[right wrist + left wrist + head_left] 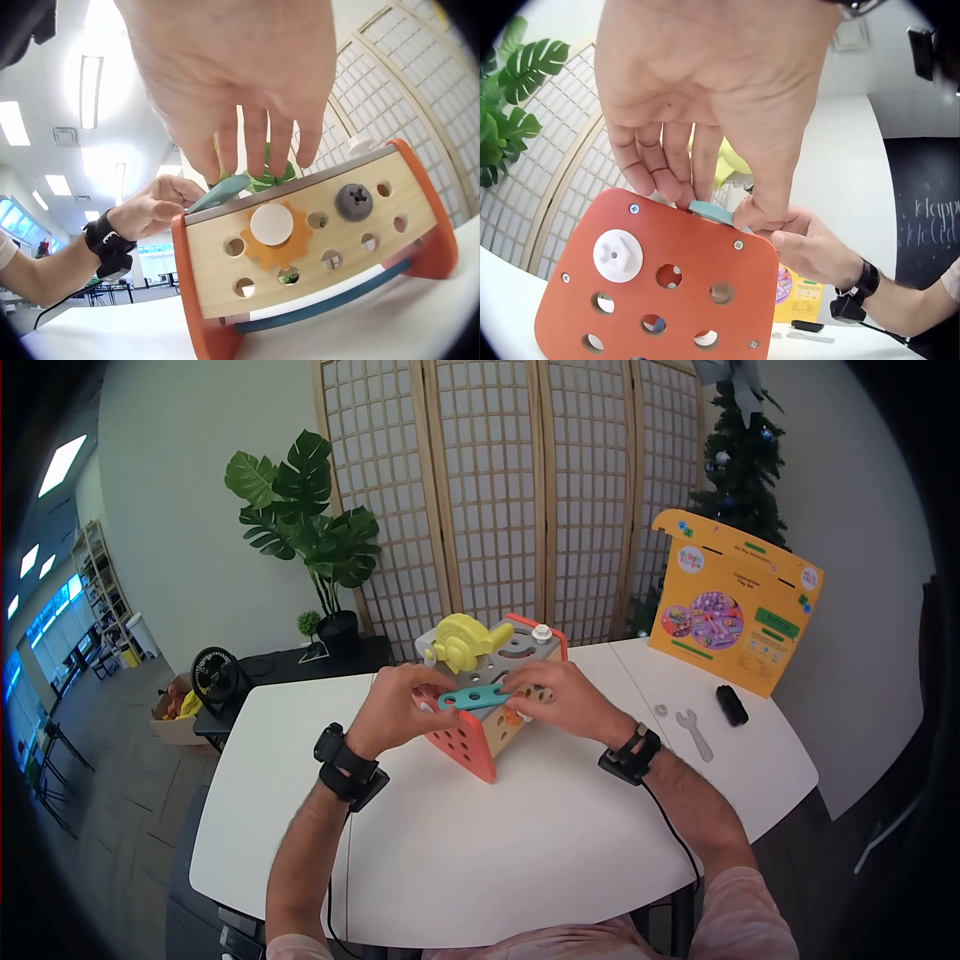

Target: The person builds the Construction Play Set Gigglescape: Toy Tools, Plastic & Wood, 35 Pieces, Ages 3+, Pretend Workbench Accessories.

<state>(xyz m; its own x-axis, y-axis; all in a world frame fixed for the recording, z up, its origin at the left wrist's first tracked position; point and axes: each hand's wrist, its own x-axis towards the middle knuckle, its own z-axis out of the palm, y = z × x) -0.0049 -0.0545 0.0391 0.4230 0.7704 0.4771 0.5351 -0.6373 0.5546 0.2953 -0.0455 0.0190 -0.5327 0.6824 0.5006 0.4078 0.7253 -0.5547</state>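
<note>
A teal strip with holes (474,697) lies along the near top edge of a toy workbench (468,744). My left hand (396,705) pinches its left end, and my right hand (566,703) pinches the other end. In the left wrist view the teal strip (711,212) shows above the red side panel (641,300), with my left hand's thumb at it. The right wrist view shows the strip (219,193) tilted at the bench's corner, beside my right hand's fingers. A yellow piece (462,642) stands on the bench top behind the strip.
A grey wrench (694,736), a small nut (660,710) and a black case (731,705) lie on the white table (450,860) at the right. An orange box panel (738,600) stands behind them. An orange gear (276,235) is on the bench's wooden side.
</note>
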